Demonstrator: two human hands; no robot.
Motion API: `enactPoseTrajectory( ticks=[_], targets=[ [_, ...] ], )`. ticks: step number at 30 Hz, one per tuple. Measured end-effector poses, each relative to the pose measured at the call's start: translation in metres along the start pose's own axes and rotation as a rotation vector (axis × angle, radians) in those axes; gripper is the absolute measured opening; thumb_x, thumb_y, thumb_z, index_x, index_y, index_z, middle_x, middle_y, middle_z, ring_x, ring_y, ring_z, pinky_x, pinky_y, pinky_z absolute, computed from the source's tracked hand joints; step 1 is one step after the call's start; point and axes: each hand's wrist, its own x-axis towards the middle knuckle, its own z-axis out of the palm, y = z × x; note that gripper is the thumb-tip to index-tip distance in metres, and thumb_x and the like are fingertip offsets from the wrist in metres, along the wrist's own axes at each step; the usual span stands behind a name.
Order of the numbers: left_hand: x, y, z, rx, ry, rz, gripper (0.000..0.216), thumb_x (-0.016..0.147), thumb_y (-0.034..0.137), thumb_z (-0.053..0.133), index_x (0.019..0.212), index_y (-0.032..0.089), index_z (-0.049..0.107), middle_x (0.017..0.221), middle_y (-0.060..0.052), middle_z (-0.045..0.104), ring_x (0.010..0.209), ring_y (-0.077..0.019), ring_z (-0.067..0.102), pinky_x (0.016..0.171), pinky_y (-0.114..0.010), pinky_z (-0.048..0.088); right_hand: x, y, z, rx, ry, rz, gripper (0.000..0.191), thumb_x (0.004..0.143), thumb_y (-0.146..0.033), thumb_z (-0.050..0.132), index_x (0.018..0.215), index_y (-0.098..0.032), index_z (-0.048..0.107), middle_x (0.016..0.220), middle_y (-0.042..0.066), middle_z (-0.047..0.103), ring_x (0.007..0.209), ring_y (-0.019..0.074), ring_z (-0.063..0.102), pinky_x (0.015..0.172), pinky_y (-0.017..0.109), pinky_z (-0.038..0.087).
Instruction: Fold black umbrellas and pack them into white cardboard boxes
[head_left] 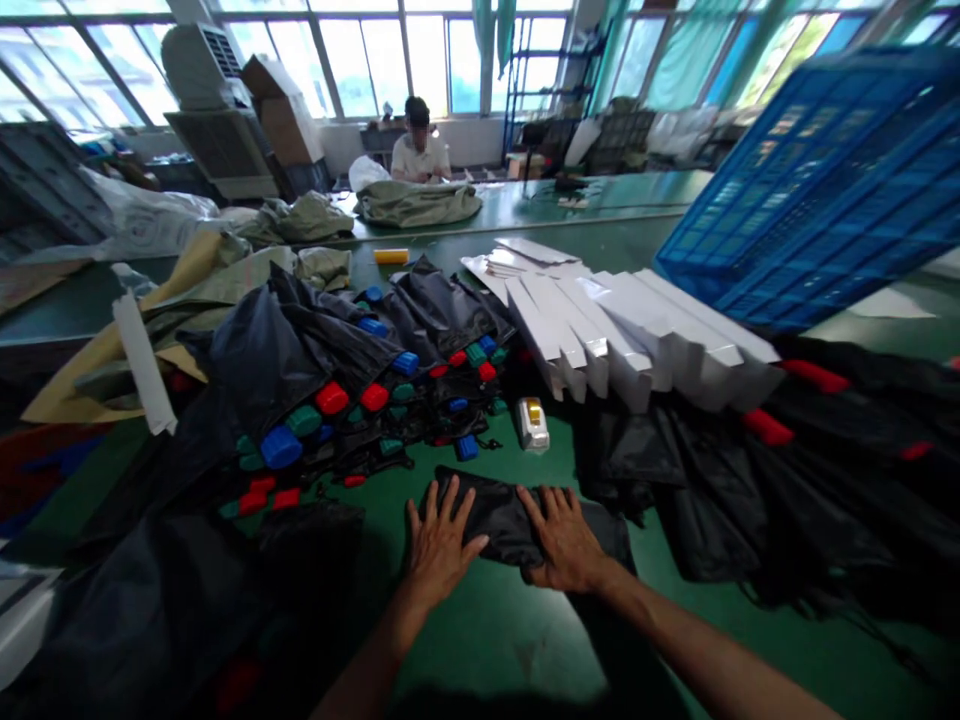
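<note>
A small folded piece of black fabric (499,515) lies on the green table (495,630) right in front of me. My left hand (439,545) lies flat on its left end with fingers spread. My right hand (562,540) presses flat on its right part, fingers stretched forward. Neither hand grips anything. Just beyond the fabric sits a small white device with a yellow top (532,423).
A heap of black bags with red, blue and green plastic parts (360,395) fills the left. White folded cartons (630,335) lie fanned at centre right, more black fabric (787,480) to the right, a blue crate (825,190) behind. A person (420,145) sits at the far table.
</note>
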Motion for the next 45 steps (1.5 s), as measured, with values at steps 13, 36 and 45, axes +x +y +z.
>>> enactPoseTrajectory(
  ticks=[13,36,45],
  targets=[
    [0.261,0.167,-0.102,-0.678,0.155,-0.436,0.070,0.080,0.032,0.062,0.137,-0.003,0.040,0.119,-0.029,0.063,0.112,-0.0350,0.063,0.088,-0.038,0.050,-0.049,0.012,0.019,0.066,0.085,0.260,0.113,0.052,-0.043,0.068,0.151,-0.012,0.024,0.133,0.028,0.050,0.117,0.0484,0.043,0.098,0.061,0.023],
    [-0.194,0.094,-0.030,-0.830,0.457,-1.010,0.055,0.079,0.059,0.045,0.114,0.020,0.060,0.109,-0.014,0.070,0.107,-0.0327,0.063,0.090,-0.038,0.052,-0.051,0.019,0.009,-0.019,0.117,0.197,0.097,0.073,-0.057,0.059,0.149,-0.007,0.028,0.114,0.026,0.052,0.101,0.0433,0.048,0.082,0.054,0.034],
    [-0.147,0.189,0.048,-1.409,0.238,-1.312,0.075,0.090,0.067,0.014,0.105,0.011,0.061,0.091,-0.019,0.070,0.068,-0.0228,0.070,0.058,-0.035,0.056,-0.093,0.039,0.015,-0.078,0.097,0.344,0.098,0.076,-0.065,0.054,0.146,-0.003,0.027,0.111,0.029,0.053,0.101,0.0468,0.052,0.079,0.056,0.035]
  ],
)
